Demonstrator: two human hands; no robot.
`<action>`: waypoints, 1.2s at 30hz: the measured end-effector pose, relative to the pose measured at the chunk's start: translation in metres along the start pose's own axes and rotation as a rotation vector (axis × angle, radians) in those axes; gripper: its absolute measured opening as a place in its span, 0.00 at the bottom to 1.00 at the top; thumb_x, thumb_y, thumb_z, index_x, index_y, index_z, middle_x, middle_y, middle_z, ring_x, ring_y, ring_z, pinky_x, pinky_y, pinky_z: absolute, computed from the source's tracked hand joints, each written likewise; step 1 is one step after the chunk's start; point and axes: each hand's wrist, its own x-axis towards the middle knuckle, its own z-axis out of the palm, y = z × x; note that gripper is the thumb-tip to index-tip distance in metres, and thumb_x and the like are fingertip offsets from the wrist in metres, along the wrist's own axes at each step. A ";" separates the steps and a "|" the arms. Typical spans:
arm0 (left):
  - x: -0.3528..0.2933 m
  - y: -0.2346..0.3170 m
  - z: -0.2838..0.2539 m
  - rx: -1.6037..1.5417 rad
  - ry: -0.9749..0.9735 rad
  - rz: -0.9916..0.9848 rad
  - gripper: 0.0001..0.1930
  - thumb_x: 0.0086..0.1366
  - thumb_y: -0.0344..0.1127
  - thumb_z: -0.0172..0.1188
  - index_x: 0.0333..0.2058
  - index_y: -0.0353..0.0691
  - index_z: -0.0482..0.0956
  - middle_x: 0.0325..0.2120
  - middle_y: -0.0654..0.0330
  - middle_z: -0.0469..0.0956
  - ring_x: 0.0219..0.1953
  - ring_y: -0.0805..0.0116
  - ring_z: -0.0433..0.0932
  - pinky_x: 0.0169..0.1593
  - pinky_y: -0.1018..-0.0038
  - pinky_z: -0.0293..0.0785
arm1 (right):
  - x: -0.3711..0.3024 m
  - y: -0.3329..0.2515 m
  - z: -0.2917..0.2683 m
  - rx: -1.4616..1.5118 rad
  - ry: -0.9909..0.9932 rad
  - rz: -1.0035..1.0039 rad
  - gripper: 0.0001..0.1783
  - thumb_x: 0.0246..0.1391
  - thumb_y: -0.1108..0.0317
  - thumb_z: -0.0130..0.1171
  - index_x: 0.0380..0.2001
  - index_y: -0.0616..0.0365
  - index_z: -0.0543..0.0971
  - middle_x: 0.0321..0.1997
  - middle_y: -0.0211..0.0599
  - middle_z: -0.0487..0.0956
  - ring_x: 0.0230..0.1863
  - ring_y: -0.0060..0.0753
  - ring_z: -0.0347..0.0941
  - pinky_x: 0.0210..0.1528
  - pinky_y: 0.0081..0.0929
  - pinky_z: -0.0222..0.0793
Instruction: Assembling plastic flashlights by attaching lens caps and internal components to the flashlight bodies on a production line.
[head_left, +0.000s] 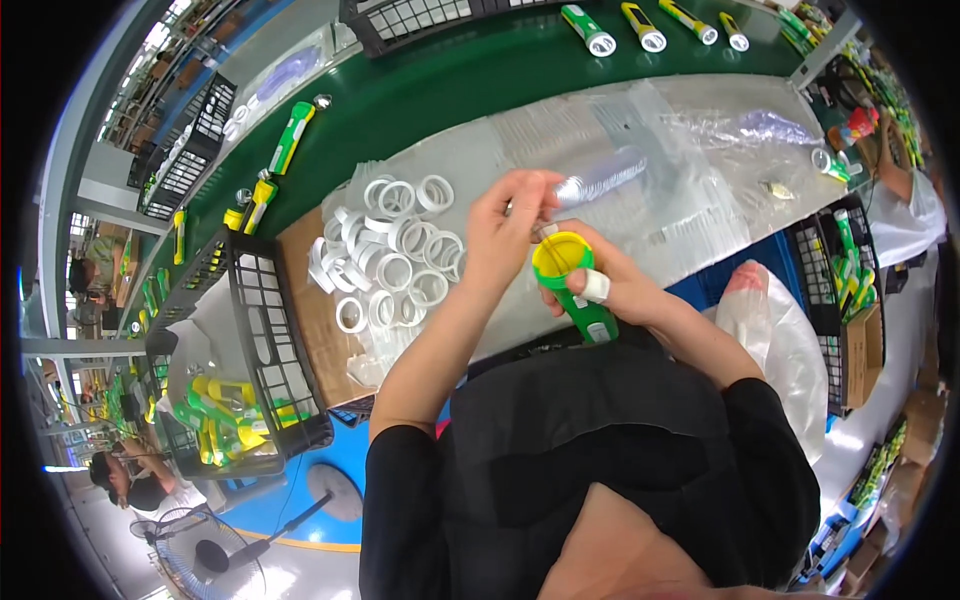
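Observation:
My right hand (622,278) is wrapped round a green flashlight body (590,318), with a white wrap on its thumb. The body is tilted, its wide yellow-lined open end (563,254) facing up toward me. Just above that opening, my left hand (512,222) is closed in a pinch. Thin wires seem to run from the opening toward its fingertips; what exactly it pinches is too small to make out. Beyond my hands lies a row of shiny nested cups in a clear sleeve (605,178). Many loose white rings (393,271) are piled left of my left hand.
A green belt (430,105) crosses behind the plastic-covered worktop, carrying flashlights (590,32). At left stands a black crate (285,340) of green and yellow bodies; another crate (840,260) is at right. A floor fan (205,555) and co-workers (905,205) are farther off.

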 end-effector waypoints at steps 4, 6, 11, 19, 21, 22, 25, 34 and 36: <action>-0.022 0.013 -0.009 0.336 -0.077 0.326 0.15 0.72 0.35 0.46 0.42 0.35 0.81 0.36 0.55 0.81 0.40 0.64 0.78 0.44 0.71 0.74 | -0.003 0.009 0.005 -0.056 0.037 0.048 0.36 0.62 0.50 0.57 0.63 0.61 0.59 0.44 0.40 0.75 0.39 0.33 0.76 0.43 0.32 0.73; -0.029 0.018 -0.008 0.547 -0.239 0.561 0.18 0.63 0.48 0.59 0.40 0.38 0.80 0.38 0.57 0.81 0.44 0.51 0.78 0.50 0.59 0.72 | -0.004 0.013 0.008 -0.042 0.077 0.053 0.34 0.64 0.51 0.56 0.63 0.61 0.60 0.47 0.40 0.74 0.43 0.33 0.76 0.46 0.32 0.73; -0.037 0.002 -0.002 0.705 -0.267 0.592 0.39 0.68 0.69 0.33 0.48 0.37 0.78 0.47 0.54 0.80 0.55 0.50 0.75 0.57 0.57 0.66 | 0.002 0.039 0.007 -0.131 0.113 -0.094 0.29 0.65 0.55 0.54 0.62 0.59 0.63 0.54 0.36 0.72 0.55 0.27 0.70 0.54 0.27 0.69; 0.006 -0.041 -0.016 1.058 0.040 0.273 0.32 0.62 0.49 0.62 0.55 0.29 0.71 0.53 0.44 0.73 0.55 0.45 0.71 0.59 0.60 0.66 | -0.001 0.019 -0.015 0.012 0.249 -0.098 0.28 0.66 0.50 0.49 0.60 0.58 0.65 0.32 0.41 0.75 0.33 0.32 0.74 0.39 0.29 0.71; 0.013 -0.055 -0.022 1.105 -0.003 0.242 0.32 0.59 0.47 0.66 0.55 0.29 0.71 0.50 0.45 0.74 0.53 0.46 0.72 0.57 0.60 0.68 | -0.005 0.018 -0.020 0.010 0.221 -0.085 0.28 0.65 0.50 0.51 0.59 0.59 0.65 0.32 0.41 0.76 0.33 0.30 0.74 0.39 0.27 0.71; 0.017 -0.058 -0.024 1.151 -0.056 0.221 0.33 0.56 0.44 0.69 0.55 0.30 0.71 0.48 0.45 0.75 0.51 0.48 0.73 0.55 0.60 0.69 | -0.006 0.017 -0.022 0.008 0.225 -0.088 0.28 0.65 0.50 0.51 0.59 0.59 0.65 0.32 0.41 0.76 0.33 0.30 0.74 0.39 0.27 0.71; 0.020 -0.058 -0.031 1.069 -0.083 0.222 0.30 0.55 0.41 0.70 0.54 0.33 0.73 0.43 0.46 0.76 0.47 0.52 0.74 0.50 0.62 0.71 | -0.008 0.017 -0.023 -0.006 0.221 -0.105 0.29 0.63 0.50 0.54 0.58 0.59 0.65 0.32 0.40 0.76 0.33 0.30 0.74 0.38 0.27 0.70; -0.032 0.007 -0.006 0.747 -0.138 0.564 0.20 0.65 0.35 0.55 0.55 0.38 0.75 0.42 0.53 0.73 0.44 0.54 0.72 0.50 0.65 0.68 | -0.003 0.014 -0.010 -0.002 0.172 -0.087 0.32 0.60 0.47 0.58 0.58 0.59 0.65 0.34 0.37 0.76 0.32 0.29 0.75 0.35 0.26 0.71; -0.038 0.007 -0.008 0.789 -0.116 0.616 0.18 0.67 0.34 0.52 0.54 0.37 0.76 0.43 0.52 0.74 0.45 0.53 0.72 0.51 0.64 0.67 | 0.000 0.014 -0.004 -0.024 0.112 -0.068 0.33 0.60 0.46 0.58 0.57 0.59 0.66 0.35 0.35 0.76 0.32 0.29 0.76 0.35 0.27 0.72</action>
